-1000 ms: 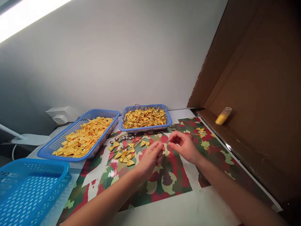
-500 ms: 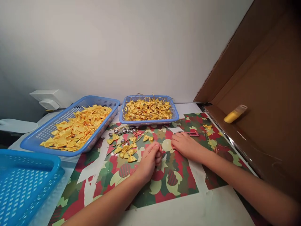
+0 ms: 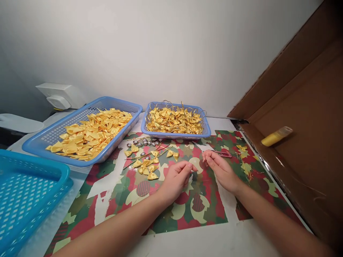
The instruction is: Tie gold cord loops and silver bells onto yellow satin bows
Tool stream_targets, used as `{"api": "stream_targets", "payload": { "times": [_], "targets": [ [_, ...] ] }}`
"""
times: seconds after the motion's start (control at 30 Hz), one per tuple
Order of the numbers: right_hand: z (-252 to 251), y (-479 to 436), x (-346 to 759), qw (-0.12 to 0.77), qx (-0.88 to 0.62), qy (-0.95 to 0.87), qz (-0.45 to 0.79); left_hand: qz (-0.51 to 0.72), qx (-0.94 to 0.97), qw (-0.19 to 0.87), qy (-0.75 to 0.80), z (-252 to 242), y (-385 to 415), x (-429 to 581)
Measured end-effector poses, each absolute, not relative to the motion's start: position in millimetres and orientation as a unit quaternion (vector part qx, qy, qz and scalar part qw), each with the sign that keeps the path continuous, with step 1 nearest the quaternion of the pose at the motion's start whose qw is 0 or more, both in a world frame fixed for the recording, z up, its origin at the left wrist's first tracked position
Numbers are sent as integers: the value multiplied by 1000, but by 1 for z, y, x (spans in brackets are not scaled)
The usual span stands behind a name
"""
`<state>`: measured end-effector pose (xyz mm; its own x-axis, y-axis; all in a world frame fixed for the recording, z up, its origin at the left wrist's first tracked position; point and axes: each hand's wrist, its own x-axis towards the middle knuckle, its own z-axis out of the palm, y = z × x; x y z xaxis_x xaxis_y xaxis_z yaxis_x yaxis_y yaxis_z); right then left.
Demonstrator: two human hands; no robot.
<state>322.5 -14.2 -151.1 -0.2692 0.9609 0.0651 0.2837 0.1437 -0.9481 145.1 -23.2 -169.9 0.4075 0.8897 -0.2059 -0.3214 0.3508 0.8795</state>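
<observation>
My left hand point(image 3: 177, 177) rests on the patterned mat point(image 3: 166, 207), its fingers curled together in a pinch; what it holds is too small to name. Just to its right, my right hand point(image 3: 220, 167) is lifted slightly with fingers pinched near the left fingertips. Loose yellow bows point(image 3: 147, 166) with thin gold cords lie just left of my left hand. Small silver bells point(image 3: 143, 143) sit behind them. A pink clip point(image 3: 223, 154) lies beyond my right hand.
A long blue basket point(image 3: 122, 134) of yellow bows stands at the back left. A smaller blue basket point(image 3: 205, 129) of bows with gold loops is behind my hands. An empty blue basket point(image 3: 32, 200) is front left. A cardboard box wall point(image 3: 308, 117) with a yellow tube point(image 3: 276, 136) closes the right.
My right hand dropped flat to the mat beside the pink clip, then lifted and came back towards the left fingertips. The camera has tilted down slightly.
</observation>
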Motion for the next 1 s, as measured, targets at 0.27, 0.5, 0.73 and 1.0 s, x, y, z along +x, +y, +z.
{"api": "stream_targets", "payload": {
  "times": [0.27, 0.5, 0.73, 1.0],
  "targets": [
    [-161, -26, 284, 479, -443, -457, 605, 418, 467, 668, 400, -170, -27, 147],
    [-158, -32, 277, 489, -438, -426, 623, 437, 508, 643, 371, -167, -28, 147],
    [-156, -36, 295, 542, -521, -590, 295, 417, 475, 662, 403, -172, -27, 146],
    [-130, -41, 324, 286, -417, -847, -166, 371, 584, 606, 392, -167, -33, 147]
  ]
}}
